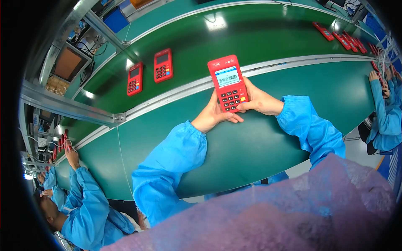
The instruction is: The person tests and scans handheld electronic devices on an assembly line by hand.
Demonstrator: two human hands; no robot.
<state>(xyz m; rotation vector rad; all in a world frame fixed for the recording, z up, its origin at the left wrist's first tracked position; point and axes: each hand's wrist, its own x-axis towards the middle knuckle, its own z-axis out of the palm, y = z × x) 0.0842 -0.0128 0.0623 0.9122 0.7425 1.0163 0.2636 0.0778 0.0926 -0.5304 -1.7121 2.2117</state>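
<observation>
In the head view, we see a red payment terminal (221,93) with its face turned up toward us, raised over the near part of the dark green table (259,146). Both bare hands have it: the left hand (212,115) supports its lower left corner, with fingers (235,119) curled by the bottom edge, and the right hand (260,100) grips its right side, thumb at the lower right of the keypad (229,99). The fingers of both are closed in around the casing.

As for writing, we find the screen (227,77) lit, with a blue header band of characters, a barcode below it and a line of tiny characters under that. Small pale markings sit on the casing above the screen, and the black keys carry white symbols; one key is yellow.

Beyond a metal rail (140,109), we see two red terminals with dark screens (163,65) lying near each other on a glossy green strip (197,50), and a row of red terminals (344,41) at the far right. At the left, a co-worker in blue sleeves (86,188) has a hand (72,156) at a red device; at the right edge, we see another blue-clad co-worker (387,125).
</observation>
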